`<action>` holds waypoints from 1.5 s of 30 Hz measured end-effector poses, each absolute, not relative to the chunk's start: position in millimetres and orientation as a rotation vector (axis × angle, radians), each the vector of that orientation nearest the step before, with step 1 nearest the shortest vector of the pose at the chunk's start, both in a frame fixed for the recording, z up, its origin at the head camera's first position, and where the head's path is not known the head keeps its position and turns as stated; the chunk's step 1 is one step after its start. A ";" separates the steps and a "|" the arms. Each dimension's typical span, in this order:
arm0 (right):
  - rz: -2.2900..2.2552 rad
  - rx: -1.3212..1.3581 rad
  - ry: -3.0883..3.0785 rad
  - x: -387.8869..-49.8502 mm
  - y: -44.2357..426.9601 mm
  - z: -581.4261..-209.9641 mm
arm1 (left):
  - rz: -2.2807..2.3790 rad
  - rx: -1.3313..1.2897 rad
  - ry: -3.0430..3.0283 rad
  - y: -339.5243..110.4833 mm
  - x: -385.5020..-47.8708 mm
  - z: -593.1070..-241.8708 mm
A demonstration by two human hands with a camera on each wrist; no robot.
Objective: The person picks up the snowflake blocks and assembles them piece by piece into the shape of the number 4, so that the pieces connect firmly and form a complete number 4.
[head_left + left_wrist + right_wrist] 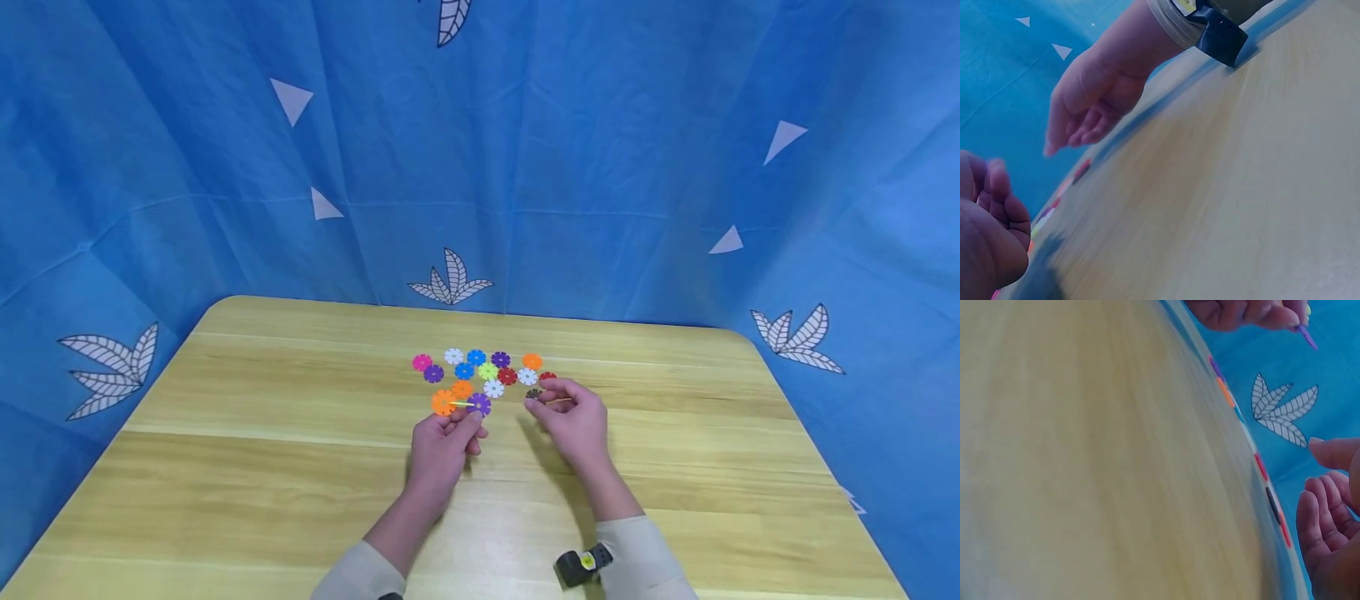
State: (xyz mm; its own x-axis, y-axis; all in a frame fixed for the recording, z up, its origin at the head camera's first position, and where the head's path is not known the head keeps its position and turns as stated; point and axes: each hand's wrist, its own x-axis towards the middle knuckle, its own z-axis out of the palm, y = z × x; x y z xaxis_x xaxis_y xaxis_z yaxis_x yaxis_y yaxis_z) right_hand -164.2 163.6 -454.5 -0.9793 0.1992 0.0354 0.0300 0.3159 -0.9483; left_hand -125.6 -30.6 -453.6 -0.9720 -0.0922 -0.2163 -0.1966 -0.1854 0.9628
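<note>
Between the thumb and fingers of my left hand (441, 454) is a joined piece of notched plastic snowflake discs: an orange disc (442, 402), a yellow disc (460, 404) seen edge-on and a purple disc (480, 405). The right wrist view shows that purple disc (1307, 337) at the left fingertips, above the table. My right hand (579, 421) hovers near a black disc (533, 393). Its thumb and fingers are bent and apart, and the right wrist view shows nothing between them. In the left wrist view, the left hand (991, 231) hides the joined discs.
Several loose discs lie flat beyond the hands, among them a pink disc (422, 362), a lime disc (487, 371), a dark red disc (507, 376) and an orange disc (532, 361). The wooden table (247, 467) ends at a blue curtain (600, 167).
</note>
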 end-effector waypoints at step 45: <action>1.401 -0.410 -2.721 -178.7 166.3 -466.1 | 2.348 -0.376 1.938 -32.1 -126.6 -450.1</action>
State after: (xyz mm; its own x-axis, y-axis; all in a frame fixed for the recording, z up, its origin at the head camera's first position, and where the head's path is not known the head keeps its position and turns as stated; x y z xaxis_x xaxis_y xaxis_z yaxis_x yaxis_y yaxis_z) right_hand -178.7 166.3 -466.1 -0.9632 0.2587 -0.0728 0.2095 0.5533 -0.8062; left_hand -126.6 -32.1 -450.1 -0.9673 -0.0981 -0.2340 -0.2111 -0.2002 0.9567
